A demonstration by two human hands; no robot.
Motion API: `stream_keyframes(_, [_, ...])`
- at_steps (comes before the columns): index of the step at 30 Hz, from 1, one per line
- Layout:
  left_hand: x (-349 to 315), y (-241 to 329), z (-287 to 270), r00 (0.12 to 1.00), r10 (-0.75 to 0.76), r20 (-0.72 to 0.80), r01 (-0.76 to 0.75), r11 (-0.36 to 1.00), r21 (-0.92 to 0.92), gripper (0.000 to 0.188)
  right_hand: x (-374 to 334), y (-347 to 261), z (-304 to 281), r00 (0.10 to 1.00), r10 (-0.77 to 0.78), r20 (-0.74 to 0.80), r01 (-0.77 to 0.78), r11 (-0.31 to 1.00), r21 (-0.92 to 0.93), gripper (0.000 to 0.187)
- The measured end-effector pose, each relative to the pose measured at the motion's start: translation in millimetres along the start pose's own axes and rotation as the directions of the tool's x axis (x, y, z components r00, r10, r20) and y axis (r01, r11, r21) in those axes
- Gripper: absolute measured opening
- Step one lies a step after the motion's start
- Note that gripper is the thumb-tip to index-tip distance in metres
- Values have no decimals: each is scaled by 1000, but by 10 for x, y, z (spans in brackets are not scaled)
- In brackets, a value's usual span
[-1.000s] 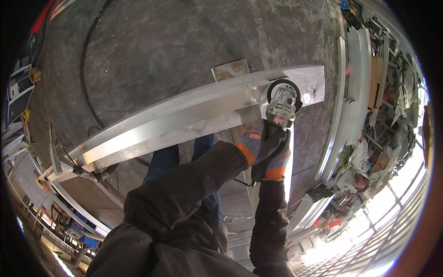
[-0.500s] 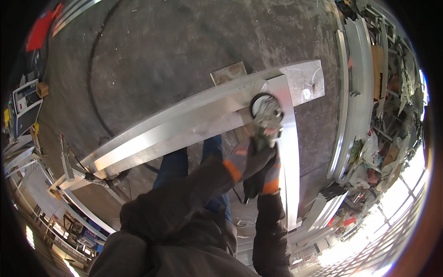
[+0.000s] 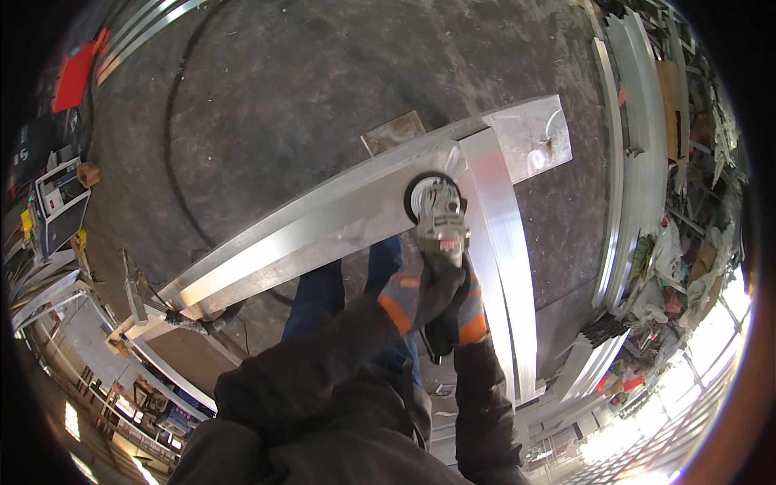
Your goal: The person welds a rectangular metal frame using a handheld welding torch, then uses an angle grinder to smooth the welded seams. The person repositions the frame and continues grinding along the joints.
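An angle grinder [image 3: 443, 230] with a round black-rimmed disc is in both my hands, its head pointing away from me. My left hand [image 3: 428, 293], in a grey glove with an orange cuff band, is closed around the grinder's body. Close beside it, my right hand [image 3: 469, 311], gloved alike, wraps the rear part of the tool; some of its fingers are hidden. The disc lies over a long silvery metal beam [image 3: 323, 234], just left of where a second metal bar [image 3: 503, 234] meets it at an angle. Whether the disc touches the metal I cannot tell.
A flat metal plate [image 3: 529, 141] sticks out beyond the corner, and a smaller plate [image 3: 394, 133] lies behind the beam. A dark cable [image 3: 170, 145] curves over the floor at left. Long metal profiles [image 3: 630, 162] and a scrap heap [image 3: 695, 250] line the right side.
The grinder has moved left, off the corner between the two metal pieces and onto the long beam. Both hands moved with it, still gripping. The whole view has shifted slightly.
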State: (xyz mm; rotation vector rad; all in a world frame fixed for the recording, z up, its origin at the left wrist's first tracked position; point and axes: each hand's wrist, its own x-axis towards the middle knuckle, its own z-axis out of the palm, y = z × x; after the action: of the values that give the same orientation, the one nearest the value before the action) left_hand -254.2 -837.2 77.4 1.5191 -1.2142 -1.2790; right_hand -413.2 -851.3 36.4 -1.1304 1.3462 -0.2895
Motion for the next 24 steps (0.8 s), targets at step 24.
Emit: stream_keyframes(24, [386, 107, -65, 971, -195, 140, 178, 976, 124, 30, 319, 62, -45, 995, -95, 13, 95, 994, -56, 41])
